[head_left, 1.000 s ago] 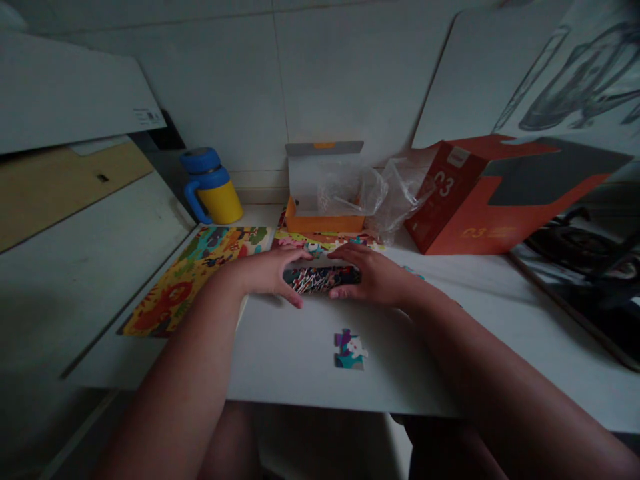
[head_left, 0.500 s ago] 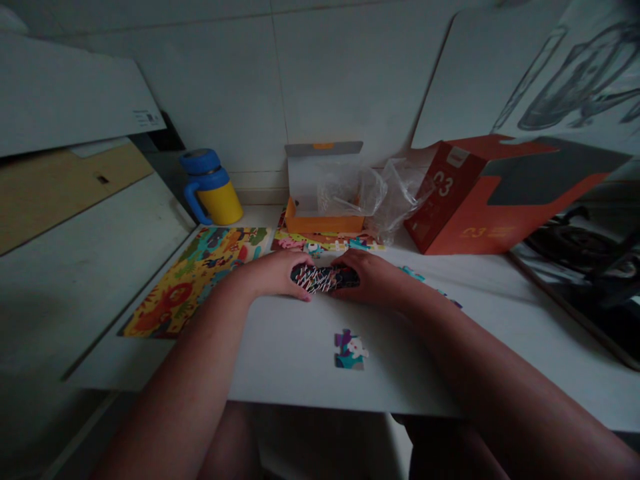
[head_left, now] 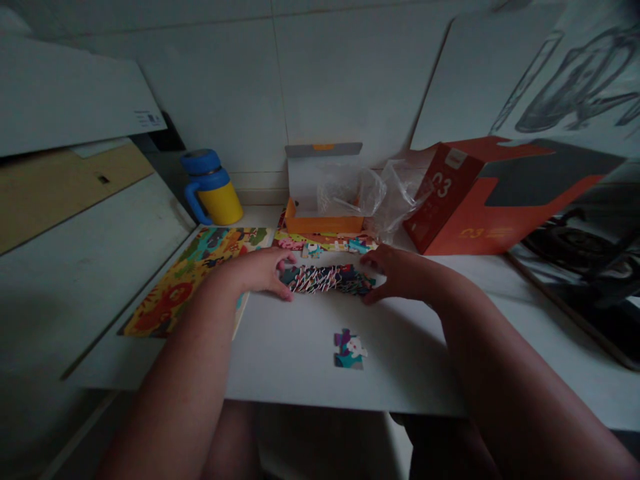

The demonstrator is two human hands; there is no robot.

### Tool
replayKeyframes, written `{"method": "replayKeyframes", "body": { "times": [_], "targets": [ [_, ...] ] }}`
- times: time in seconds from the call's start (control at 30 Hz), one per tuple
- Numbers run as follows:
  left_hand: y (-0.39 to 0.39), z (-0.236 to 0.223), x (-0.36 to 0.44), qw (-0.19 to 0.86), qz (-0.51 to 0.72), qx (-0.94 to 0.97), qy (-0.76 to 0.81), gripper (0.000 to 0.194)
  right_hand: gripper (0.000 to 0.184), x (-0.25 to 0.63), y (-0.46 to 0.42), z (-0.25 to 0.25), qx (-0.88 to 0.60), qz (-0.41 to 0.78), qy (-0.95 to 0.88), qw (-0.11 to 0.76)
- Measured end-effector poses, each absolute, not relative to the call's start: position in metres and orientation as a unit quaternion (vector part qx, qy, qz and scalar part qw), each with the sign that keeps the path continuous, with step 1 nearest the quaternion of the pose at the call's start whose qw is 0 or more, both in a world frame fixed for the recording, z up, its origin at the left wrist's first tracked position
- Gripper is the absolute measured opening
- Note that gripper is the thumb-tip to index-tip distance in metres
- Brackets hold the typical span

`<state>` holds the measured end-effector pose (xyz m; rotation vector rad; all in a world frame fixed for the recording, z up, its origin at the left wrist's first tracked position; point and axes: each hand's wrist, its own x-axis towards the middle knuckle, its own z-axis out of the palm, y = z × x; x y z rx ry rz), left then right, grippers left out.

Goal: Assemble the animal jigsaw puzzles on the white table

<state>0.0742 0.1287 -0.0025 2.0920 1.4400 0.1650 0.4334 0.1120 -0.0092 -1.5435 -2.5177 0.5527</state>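
A row of jigsaw puzzle pieces [head_left: 320, 279], packed together with white edges showing, lies across the white table in front of me. At its left end is my left hand [head_left: 267, 270], thumb and fingers spread apart around the end. Facing it, my right hand [head_left: 395, 273] has its fingers curved and apart at the right end, the thumb close to the nearest pieces; whether it touches them I cannot tell. Nearer to me lies a single puzzle piece [head_left: 350, 350] with a white animal on purple and teal. Another piece with a white animal [head_left: 311, 250] sits just behind the row.
A colourful picture sheet [head_left: 175, 293] lies on the left beneath my forearm. Behind the hands stand an open orange box [head_left: 325, 225], a clear plastic bag [head_left: 395, 193] and a blue-yellow jug [head_left: 223, 200]. A large orange carton [head_left: 460, 207] and a dark stove [head_left: 590, 273] are on the right.
My hands closed in on the row's ends half a second ago, then moved apart, the right one going right. The row now looks longer and more spread at its right end.
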Motion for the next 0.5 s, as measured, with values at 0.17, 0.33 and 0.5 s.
{"method": "replayKeyframes", "body": {
  "times": [0.17,0.33,0.5],
  "targets": [
    [0.128,-0.005,0.082,0.315,0.074,0.792,0.517,0.077,0.062,0.429,0.111,-0.005,-0.532,0.192,-0.823,0.047],
    [0.126,0.000,0.089,0.315,0.059,0.799,0.509,0.080,0.053,0.424,0.108,-0.005,-0.532,0.210,-0.818,0.060],
    [0.127,-0.003,0.094,0.306,0.058,0.812,0.494,0.080,0.046,0.419,0.104,-0.003,-0.523,0.205,-0.825,0.063]
  ]
}}
